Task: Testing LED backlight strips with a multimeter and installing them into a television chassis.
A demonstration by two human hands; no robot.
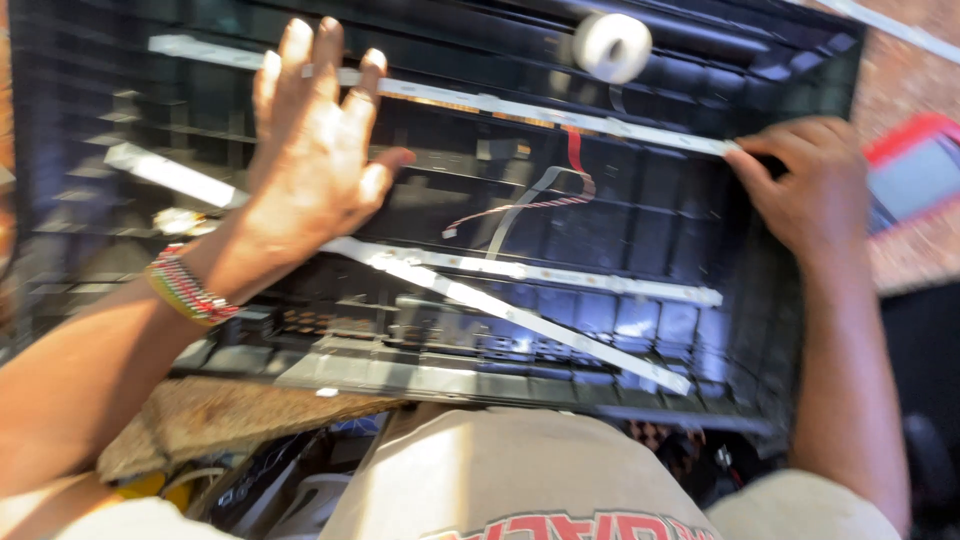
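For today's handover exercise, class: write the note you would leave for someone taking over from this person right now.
Left hand: open, fingers spread, over the top white strip in the black panel tray.
Right hand: fingers pinching that strip's right end.
Two more strips lie crossed lower down; a tape roll sits at the tray's top edge; a loose red wire curls mid-tray.
Done: top strip laid across.
Left: lower strips lie askew, wire unconnected.

Left hand (315, 150): fingers spread, palm down over the top white strip (480, 100).
Right hand (805, 185): fingertips pinch the same strip's right end.
Panel (650, 230): black ribbed tray under both hands.
Other strips (520, 270): two more white ones cross lower down.
Tape roll (612, 47): white, at the upper edge.
Wire (540, 200): red-striped, curling mid-panel.
Wristband (185, 285): beaded, on the left wrist.
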